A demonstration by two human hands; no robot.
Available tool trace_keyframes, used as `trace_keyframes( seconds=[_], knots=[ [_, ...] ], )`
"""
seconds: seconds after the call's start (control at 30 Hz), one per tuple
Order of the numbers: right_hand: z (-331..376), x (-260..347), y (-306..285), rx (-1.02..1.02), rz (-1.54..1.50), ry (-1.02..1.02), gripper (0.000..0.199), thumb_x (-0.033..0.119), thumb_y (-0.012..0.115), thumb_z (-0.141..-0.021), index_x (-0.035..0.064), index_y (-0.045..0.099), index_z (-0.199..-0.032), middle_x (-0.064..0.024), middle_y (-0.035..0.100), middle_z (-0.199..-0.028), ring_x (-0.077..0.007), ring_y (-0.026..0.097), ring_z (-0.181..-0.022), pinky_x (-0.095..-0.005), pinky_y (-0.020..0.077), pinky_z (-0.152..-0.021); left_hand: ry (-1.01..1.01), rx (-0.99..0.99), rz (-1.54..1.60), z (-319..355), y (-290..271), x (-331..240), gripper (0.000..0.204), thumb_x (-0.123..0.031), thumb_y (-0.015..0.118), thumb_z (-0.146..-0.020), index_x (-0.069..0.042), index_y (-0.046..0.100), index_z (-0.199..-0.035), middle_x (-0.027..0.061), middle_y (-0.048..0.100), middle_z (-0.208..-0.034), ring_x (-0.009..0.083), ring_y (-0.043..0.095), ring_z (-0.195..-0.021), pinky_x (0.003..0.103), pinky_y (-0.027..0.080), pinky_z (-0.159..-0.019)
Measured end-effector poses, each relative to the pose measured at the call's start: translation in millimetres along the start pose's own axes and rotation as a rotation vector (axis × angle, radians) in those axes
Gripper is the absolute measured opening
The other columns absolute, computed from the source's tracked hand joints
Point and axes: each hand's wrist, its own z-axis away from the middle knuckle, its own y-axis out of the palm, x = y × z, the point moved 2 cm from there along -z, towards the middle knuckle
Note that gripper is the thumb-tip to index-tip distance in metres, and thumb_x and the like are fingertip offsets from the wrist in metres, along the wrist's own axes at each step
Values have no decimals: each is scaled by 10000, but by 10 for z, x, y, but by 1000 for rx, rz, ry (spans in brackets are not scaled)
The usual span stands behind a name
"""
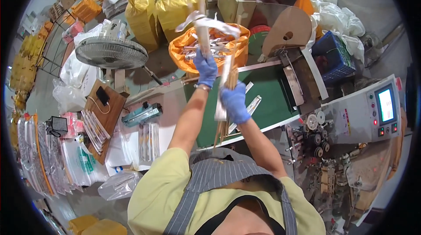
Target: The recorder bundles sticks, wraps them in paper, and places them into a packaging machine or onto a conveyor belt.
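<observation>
Both hands wear blue gloves and reach forward over a green conveyor belt (210, 135). My left hand (205, 67) is closed around an upright bundle of pale sticks (203, 37). White wrapper strips (223, 26), smeared by motion, cross its upper part. Farther right and nearer to me, my right hand (235, 103) grips a bundle of thin wooden sticks (232, 78) with white wrapping along its left side. Just beyond the belt, an open orange sack (177, 53) holds many white-wrapped pieces. Loose white-wrapped strips (254, 103) lie on the belt beside my right hand.
A fan (112, 52) stands at left, near a board (115, 114) carrying a phone (102, 96). A blue-green stapler-like tool (142, 114) and clear packs (149, 142) lie left of the belt. At right are a machine control panel (385, 107) and a blue crate (333, 57). Yellow sacks (180, 11) stand behind.
</observation>
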Motion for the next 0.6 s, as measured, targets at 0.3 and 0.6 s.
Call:
trace_keyframes(
  seconds=[0.3,0.6],
  knots=[
    [-214,-199,-436,-74,-104,-264,112,87,655,-720,19,569,-700,7,538,-593,-62,481,-513,-229,406,-453,-1021,996,630,620,-572,-788,381,-305,649,-752,-83,514,-1030,-65,494,-656,28,422,-495,187,317,-398],
    [-83,310,-563,-85,-182,-347,135,147,602,-793,25,557,-757,4,512,-562,-70,483,-460,-218,407,-416,-1142,1115,517,519,-951,-788,284,-210,637,-756,-35,555,-963,8,590,-788,92,551,-678,238,463,-620]
  ],
)
